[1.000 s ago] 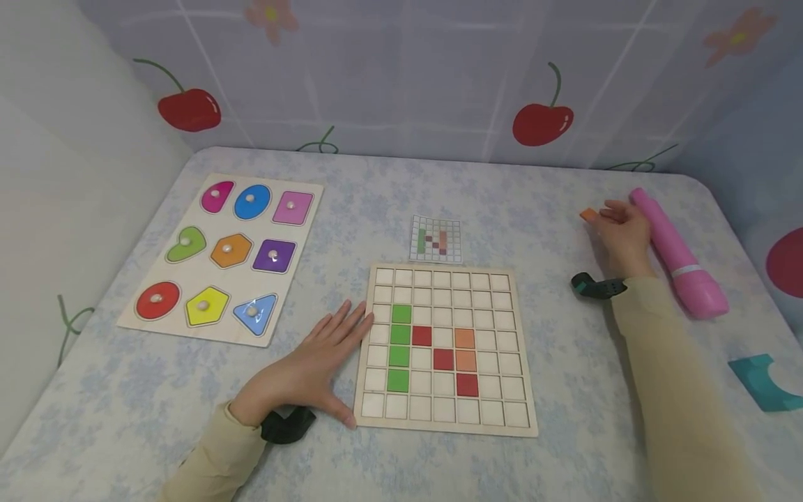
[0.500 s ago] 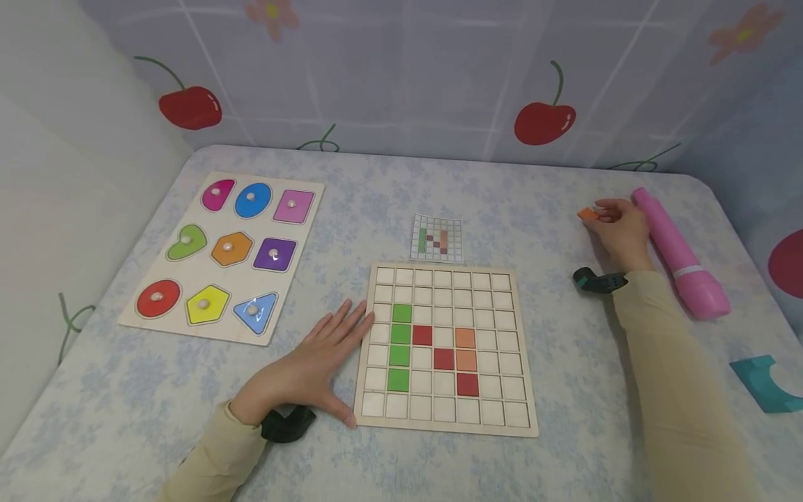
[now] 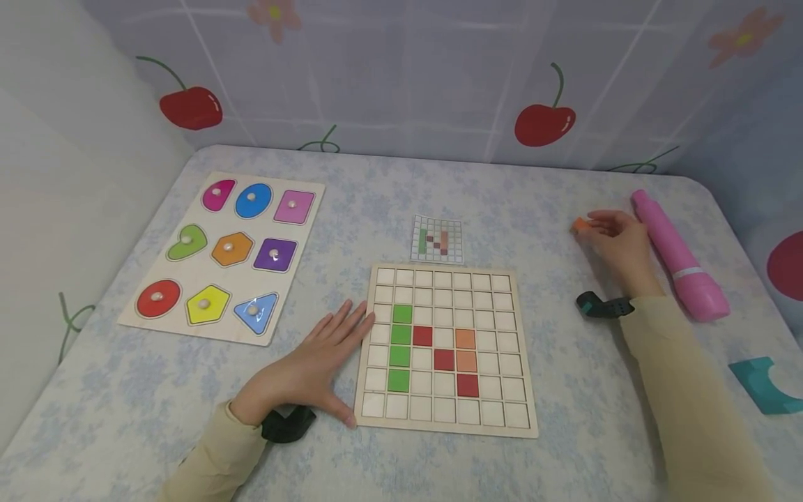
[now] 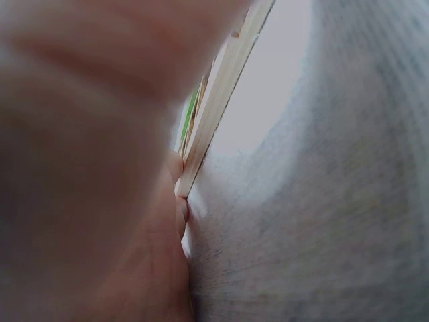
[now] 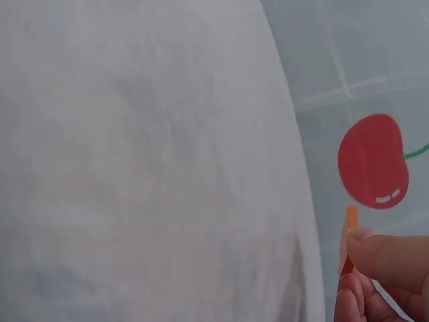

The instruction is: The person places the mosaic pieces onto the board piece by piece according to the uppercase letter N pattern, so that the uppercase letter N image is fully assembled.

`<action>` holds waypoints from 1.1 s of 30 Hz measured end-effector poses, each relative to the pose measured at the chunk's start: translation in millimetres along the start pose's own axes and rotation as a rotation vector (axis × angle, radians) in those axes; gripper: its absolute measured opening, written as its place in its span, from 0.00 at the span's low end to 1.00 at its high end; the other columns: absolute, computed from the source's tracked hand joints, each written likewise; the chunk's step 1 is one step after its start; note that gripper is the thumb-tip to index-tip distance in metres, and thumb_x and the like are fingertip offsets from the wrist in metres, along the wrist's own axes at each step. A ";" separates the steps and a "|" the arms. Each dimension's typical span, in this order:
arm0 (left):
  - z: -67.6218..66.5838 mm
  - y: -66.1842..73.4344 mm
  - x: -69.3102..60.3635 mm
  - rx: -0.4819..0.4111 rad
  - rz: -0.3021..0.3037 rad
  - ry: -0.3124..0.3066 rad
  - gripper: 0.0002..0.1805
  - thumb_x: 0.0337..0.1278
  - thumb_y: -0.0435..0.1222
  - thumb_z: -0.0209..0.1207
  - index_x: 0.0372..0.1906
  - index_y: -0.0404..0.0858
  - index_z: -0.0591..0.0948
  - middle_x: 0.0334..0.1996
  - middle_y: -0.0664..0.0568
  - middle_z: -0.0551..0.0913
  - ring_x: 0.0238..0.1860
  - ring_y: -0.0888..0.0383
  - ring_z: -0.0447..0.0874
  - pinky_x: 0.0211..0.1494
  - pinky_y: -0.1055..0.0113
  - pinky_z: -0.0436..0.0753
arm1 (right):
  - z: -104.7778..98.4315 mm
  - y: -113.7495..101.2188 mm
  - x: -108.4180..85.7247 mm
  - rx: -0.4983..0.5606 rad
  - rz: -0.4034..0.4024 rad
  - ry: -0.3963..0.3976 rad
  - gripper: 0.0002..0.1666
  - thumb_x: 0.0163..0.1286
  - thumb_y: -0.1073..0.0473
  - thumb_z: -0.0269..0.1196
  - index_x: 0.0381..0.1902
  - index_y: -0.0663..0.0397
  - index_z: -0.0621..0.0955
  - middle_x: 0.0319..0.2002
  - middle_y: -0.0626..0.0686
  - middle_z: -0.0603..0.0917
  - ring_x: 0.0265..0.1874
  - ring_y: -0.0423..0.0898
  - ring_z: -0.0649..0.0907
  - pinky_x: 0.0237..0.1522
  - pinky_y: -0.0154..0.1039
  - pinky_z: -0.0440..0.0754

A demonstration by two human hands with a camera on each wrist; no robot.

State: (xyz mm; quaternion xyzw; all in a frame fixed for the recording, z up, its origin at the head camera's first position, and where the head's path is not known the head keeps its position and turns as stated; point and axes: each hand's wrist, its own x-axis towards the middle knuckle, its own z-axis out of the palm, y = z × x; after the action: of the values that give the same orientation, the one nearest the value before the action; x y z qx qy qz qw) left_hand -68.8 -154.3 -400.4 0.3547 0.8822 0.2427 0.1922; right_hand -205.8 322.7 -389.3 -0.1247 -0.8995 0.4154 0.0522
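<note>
At the back right of the table, my right hand [image 3: 617,244] pinches a small orange square tile [image 3: 581,225] between thumb and fingers. The right wrist view shows the same tile edge-on, the thumb [image 5: 385,258] pressed on it. My left hand [image 3: 307,369] lies with fingers spread against the left edge of a wooden grid board [image 3: 525,411]. Set in the board's cells are a column of several green tiles [image 3: 399,355], a diagonal of 3 red tiles [image 3: 443,360] and 2 orange tiles [image 3: 465,361]. The left wrist view shows the board's side edge [image 4: 218,111] beside the fingers.
Behind the board lies a small printed pattern card [image 3: 436,239]. A knobbed shape puzzle [image 3: 245,219] is at the left. To the right are a pink plastic toy [image 3: 680,258] and a teal curved piece [image 3: 764,385]. A wall rises behind the table [image 3: 376,195].
My right hand has lifted the orange tile and drawn it slightly nearer; the tile is now tilted in its grip. The left hand and board have stayed put.
</note>
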 end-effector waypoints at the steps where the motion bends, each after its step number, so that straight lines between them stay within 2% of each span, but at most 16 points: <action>1: 0.1 0.0 0.0 0.000 0.000 -0.001 0.76 0.20 0.66 0.70 0.74 0.36 0.40 0.73 0.46 0.31 0.70 0.51 0.22 0.68 0.50 0.34 | 0.5 -3.6 -5.2 0.019 -0.014 -0.002 0.28 0.66 0.50 0.60 0.59 0.59 0.73 0.49 0.53 0.76 0.43 0.41 0.74 0.40 0.27 0.71; 6: -0.2 0.4 0.4 -0.002 -0.002 -0.004 0.76 0.20 0.66 0.70 0.74 0.35 0.40 0.73 0.47 0.31 0.70 0.51 0.22 0.68 0.51 0.34 | 7.0 -20.9 -37.9 0.108 -0.134 -0.019 0.23 0.66 0.55 0.62 0.56 0.58 0.75 0.47 0.52 0.77 0.42 0.39 0.75 0.39 0.23 0.72; 9: -0.5 0.7 0.3 -0.006 0.003 -0.003 0.76 0.20 0.66 0.70 0.74 0.36 0.40 0.73 0.46 0.31 0.70 0.51 0.22 0.68 0.50 0.34 | 17.1 -29.8 -62.3 0.154 -0.234 -0.056 0.20 0.64 0.59 0.63 0.53 0.60 0.77 0.46 0.52 0.78 0.41 0.39 0.75 0.39 0.23 0.73; 14: -0.8 0.3 -1.1 -0.016 0.030 0.022 0.76 0.20 0.65 0.70 0.74 0.35 0.40 0.73 0.43 0.32 0.71 0.48 0.23 0.67 0.47 0.36 | 40.5 -49.4 -102.6 0.225 -0.386 -0.207 0.15 0.62 0.67 0.64 0.48 0.65 0.79 0.43 0.58 0.80 0.39 0.42 0.77 0.40 0.27 0.75; 17: -0.2 0.1 -1.3 -0.014 0.036 0.029 0.76 0.20 0.65 0.71 0.74 0.34 0.40 0.73 0.43 0.33 0.71 0.47 0.24 0.67 0.47 0.36 | 54.8 -57.7 -118.0 0.246 -0.426 -0.318 0.14 0.60 0.70 0.64 0.45 0.65 0.80 0.42 0.58 0.81 0.37 0.42 0.79 0.40 0.30 0.76; 20: -0.4 0.7 -1.3 -0.007 0.029 0.021 0.77 0.20 0.65 0.70 0.74 0.35 0.40 0.73 0.43 0.32 0.71 0.47 0.23 0.67 0.48 0.36 | 65.3 -62.8 -126.7 0.230 -0.435 -0.407 0.14 0.59 0.71 0.65 0.44 0.63 0.80 0.42 0.55 0.81 0.37 0.43 0.79 0.39 0.32 0.78; 24: -1.8 1.4 -2.1 -0.015 0.024 0.013 0.76 0.20 0.65 0.70 0.74 0.35 0.40 0.73 0.44 0.32 0.71 0.48 0.23 0.67 0.48 0.35 | 73.4 -66.8 -132.3 0.184 -0.430 -0.469 0.15 0.57 0.70 0.67 0.43 0.59 0.81 0.41 0.52 0.81 0.38 0.45 0.80 0.40 0.35 0.79; 28: -1.2 0.5 -2.4 -0.013 0.028 0.020 0.76 0.20 0.65 0.70 0.74 0.34 0.40 0.73 0.43 0.33 0.71 0.47 0.24 0.67 0.48 0.36 | 78.6 -67.5 -134.7 0.117 -0.445 -0.492 0.14 0.57 0.67 0.68 0.42 0.53 0.82 0.41 0.48 0.81 0.38 0.43 0.80 0.40 0.35 0.78; 33: -0.5 1.0 -1.3 -0.003 0.024 0.020 0.76 0.20 0.65 0.71 0.73 0.34 0.41 0.73 0.43 0.33 0.71 0.47 0.24 0.68 0.48 0.36 | 82.7 -67.4 -135.8 0.034 -0.523 -0.504 0.13 0.57 0.66 0.68 0.41 0.51 0.82 0.41 0.46 0.80 0.37 0.41 0.79 0.39 0.36 0.78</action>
State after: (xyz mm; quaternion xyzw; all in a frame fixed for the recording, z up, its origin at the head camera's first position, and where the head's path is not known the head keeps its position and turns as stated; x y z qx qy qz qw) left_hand -67.6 -154.7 -399.1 0.3624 0.8795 0.2499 0.1809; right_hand -103.6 183.5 -390.5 0.2170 -0.8784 0.4208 -0.0646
